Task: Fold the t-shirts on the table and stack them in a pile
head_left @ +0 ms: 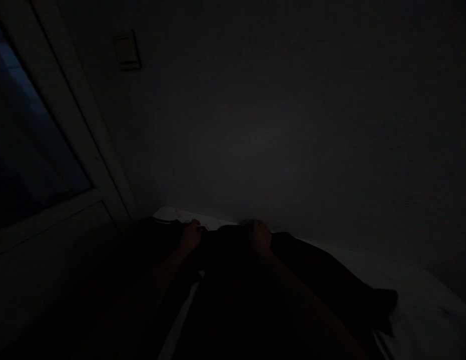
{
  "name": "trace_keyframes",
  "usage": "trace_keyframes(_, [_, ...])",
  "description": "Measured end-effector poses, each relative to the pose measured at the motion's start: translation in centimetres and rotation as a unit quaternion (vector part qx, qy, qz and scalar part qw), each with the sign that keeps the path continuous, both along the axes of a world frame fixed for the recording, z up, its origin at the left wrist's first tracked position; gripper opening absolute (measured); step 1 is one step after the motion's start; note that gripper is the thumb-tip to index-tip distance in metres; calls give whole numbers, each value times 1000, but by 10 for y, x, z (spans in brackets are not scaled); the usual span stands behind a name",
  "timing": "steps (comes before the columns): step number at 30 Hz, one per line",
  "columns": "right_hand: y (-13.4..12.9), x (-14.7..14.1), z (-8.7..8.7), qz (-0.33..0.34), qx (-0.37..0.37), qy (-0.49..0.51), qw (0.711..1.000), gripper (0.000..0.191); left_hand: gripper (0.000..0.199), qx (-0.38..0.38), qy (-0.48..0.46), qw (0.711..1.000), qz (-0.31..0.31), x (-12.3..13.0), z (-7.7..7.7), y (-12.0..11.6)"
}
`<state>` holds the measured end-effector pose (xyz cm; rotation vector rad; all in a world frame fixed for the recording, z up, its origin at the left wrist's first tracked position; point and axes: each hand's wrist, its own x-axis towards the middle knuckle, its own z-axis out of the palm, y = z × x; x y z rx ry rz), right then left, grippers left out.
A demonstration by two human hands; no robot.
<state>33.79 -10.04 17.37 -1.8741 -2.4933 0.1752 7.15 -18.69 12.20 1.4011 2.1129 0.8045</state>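
The scene is very dark, so detail is faint. A black garment (233, 270) lies spread over a pale surface in front of me, and a sleeve-like part (368, 295) reaches out to the right. Near its far edge, my left hand (191, 236) is closed on the cloth. My right hand (262, 236) grips the same edge a short way to the right, with its fingers curled in. Shadow hides much of my forearms and the garment's lower part.
A grey wall (263, 135) rises directly behind the pale surface (424, 310). To the left stands a door or window frame (101, 165) with a bluish glass pane (26, 110). A square light switch (126, 50) sits on the wall near it.
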Motion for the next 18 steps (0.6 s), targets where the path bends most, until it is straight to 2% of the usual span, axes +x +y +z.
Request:
trace_keyframes(4, [-19, -13, -5, 104, -72, 66, 990, 23, 28, 32, -56, 998, 14, 0, 2, 3])
trace_keyframes(6, [-26, -19, -6, 123, -108, 105, 981, 19, 30, 45, -87, 995, 23, 1, 6, 5])
trace_keyframes(10, [-35, -37, -2, 112, -144, 229, 956, 28, 33, 77, -158, 984, 39, 14, 19, 13])
trace_keyframes(13, [-49, -58, -5, 97, -193, 329, 919, 41, 32, 89, -230, 968, 43, 31, 31, 15])
trace_keyframes(15, [-62, -71, -11, 84, -226, 385, 891, 48, 30, 89, -282, 954, 48, 42, 37, 10])
trace_keyframes(18, [-77, -83, -20, 53, -249, 447, 858, 56, 37, 90, -349, 932, 45, 51, 46, -9])
